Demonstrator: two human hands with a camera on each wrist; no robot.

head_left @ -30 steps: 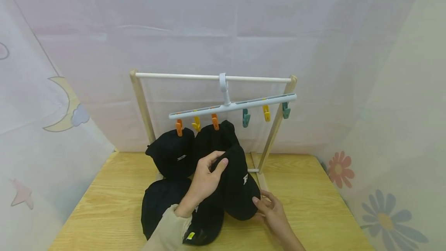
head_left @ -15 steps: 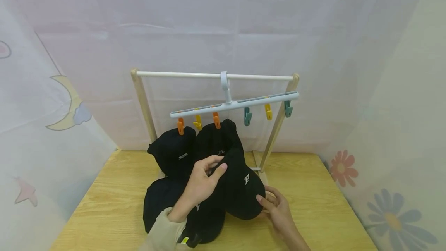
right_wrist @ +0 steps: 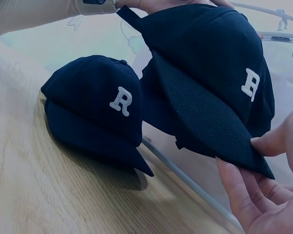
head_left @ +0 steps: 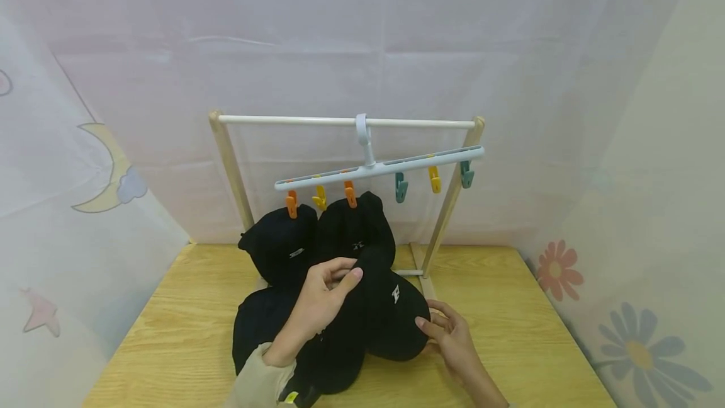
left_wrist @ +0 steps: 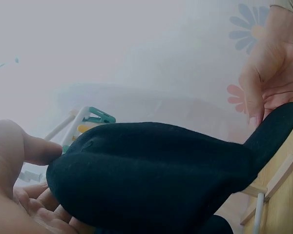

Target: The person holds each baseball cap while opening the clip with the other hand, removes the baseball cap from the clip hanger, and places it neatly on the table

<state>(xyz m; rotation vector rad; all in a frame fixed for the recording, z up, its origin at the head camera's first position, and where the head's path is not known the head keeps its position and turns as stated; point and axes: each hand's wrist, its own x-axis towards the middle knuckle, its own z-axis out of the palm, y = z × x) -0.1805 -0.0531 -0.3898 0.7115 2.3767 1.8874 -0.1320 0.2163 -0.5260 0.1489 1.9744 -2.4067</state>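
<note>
Left hand (head_left: 317, 298) pinches back edge of black cap (head_left: 391, 317), thumb over fabric; right hand (head_left: 450, 339) pinches stiff brim tip from below. Cap held above wooden table (head_left: 510, 332), soft felt-like cloth, white embroidered letter. Two caps clipped on hanger (head_left: 379, 169); further caps on table (head_left: 266, 326), count unclear, partly hidden. Six clips: two orange, two yellow, two teal.

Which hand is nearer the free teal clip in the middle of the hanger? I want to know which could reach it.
Left. The left hand grips the held cap's back, just below the teal clip; the right hand holds its brim lower down.
</note>
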